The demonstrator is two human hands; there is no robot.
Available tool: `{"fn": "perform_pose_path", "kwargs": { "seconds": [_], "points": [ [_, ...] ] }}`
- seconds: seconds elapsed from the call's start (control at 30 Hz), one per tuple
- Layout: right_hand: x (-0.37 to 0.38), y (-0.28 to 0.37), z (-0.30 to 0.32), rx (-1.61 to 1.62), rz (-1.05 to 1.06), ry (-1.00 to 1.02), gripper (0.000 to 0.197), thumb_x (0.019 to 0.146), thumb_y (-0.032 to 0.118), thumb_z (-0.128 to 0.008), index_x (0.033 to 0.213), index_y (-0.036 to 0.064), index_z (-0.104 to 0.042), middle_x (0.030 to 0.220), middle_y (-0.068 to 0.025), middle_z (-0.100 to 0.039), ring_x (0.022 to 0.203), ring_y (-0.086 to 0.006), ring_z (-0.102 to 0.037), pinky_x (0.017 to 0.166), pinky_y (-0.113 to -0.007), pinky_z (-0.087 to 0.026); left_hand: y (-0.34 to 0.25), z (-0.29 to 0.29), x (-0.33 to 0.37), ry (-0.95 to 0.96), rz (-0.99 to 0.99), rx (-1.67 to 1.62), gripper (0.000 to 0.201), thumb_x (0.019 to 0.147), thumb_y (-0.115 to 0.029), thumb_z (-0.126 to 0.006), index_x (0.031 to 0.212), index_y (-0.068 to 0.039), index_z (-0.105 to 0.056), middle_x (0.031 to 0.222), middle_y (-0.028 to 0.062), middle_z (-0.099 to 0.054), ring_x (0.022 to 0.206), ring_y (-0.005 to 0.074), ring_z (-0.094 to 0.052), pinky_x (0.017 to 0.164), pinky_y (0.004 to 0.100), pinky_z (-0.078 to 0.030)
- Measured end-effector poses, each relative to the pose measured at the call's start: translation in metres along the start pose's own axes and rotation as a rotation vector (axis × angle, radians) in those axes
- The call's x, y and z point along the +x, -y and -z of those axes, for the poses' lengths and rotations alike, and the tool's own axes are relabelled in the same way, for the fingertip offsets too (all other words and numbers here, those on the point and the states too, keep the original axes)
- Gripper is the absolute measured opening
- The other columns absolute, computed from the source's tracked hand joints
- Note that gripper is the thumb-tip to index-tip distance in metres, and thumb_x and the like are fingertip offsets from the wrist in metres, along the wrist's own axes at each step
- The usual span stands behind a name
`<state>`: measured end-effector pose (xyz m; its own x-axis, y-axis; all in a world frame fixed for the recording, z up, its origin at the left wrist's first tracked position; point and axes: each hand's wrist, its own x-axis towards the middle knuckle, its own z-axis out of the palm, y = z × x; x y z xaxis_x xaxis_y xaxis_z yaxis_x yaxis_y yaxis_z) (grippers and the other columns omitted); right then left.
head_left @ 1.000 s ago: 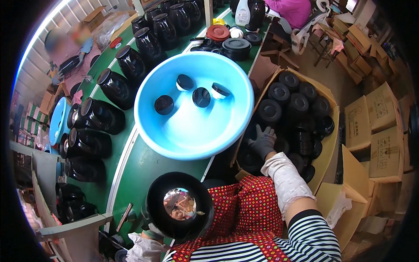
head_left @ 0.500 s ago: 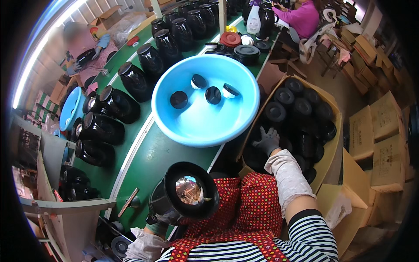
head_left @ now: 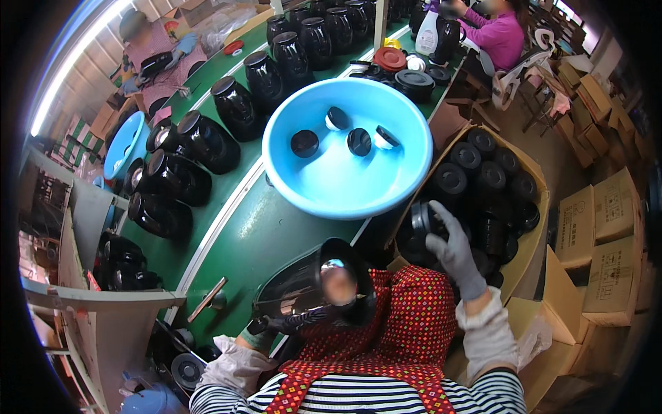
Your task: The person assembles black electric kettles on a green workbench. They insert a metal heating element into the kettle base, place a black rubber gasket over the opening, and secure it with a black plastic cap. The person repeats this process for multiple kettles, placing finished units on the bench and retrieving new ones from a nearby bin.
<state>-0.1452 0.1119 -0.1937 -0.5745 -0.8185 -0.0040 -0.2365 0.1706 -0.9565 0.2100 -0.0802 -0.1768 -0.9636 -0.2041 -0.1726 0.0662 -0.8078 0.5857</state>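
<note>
Close above my lap, a glossy black jug (head_left: 293, 283) lies tilted on its side, its wide mouth facing right. A shiny, mirror-like round surface shows inside that mouth. My left hand (head_left: 259, 337), in a dark glove, grips the jug near its handle, with most of its fingers hidden. Over the near edge of an open carton, my grey-gloved right hand (head_left: 456, 254) is closed on a round black lid (head_left: 422, 221), thumb and fingers at its side. More round black lids (head_left: 452, 179) fill the carton (head_left: 542, 196).
A light blue basin (head_left: 283, 183) holding several small black-and-white caps stands on the green bench (head_left: 255, 234). Rows of black jugs (head_left: 238, 107) line the bench. Closed cartons (head_left: 617, 200) are stacked at right. Two other people (head_left: 493, 38) work beyond the bench.
My right hand has come up out of the carton and now holds a lid. The jug in my left hand has tipped further toward the right. The whole view has shifted slightly.
</note>
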Motion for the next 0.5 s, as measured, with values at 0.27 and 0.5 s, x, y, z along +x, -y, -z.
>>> {"fn": "perform_pose_path", "kwargs": {
  "seconds": [0.27, 0.5],
  "points": [
    [-0.084, 0.099, -0.070, 0.066, 0.264, 0.200, 0.107, 0.078, 0.057, -0.088, 0.160, 0.0020, -0.049, 0.149, -0.0183, -0.050, 0.142, -0.0341, -0.047, 0.121, -0.046, -0.039, 0.010, -0.015, 0.004, 0.191, 0.034, 0.018, 0.059, 0.111, -0.026, -0.059, 0.161, -0.001, -0.041, 0.158, 0.0191, -0.052, 0.143, 0.0309, -0.056, 0.120, 0.0452, -0.050],
    [-0.111, 0.121, -0.082, 0.050, 0.300, 0.265, 0.108, 0.074, 0.055, -0.089, 0.161, 0.0044, -0.049, 0.149, -0.0202, -0.049, 0.140, -0.0368, -0.048, 0.119, -0.047, -0.039, 0.013, -0.016, -0.016, 0.254, 0.000, 0.047, 0.059, 0.112, -0.028, -0.058, 0.161, -0.001, -0.041, 0.158, 0.0196, -0.052, 0.144, 0.0314, -0.056, 0.120, 0.0453, -0.050]
  ]
}}
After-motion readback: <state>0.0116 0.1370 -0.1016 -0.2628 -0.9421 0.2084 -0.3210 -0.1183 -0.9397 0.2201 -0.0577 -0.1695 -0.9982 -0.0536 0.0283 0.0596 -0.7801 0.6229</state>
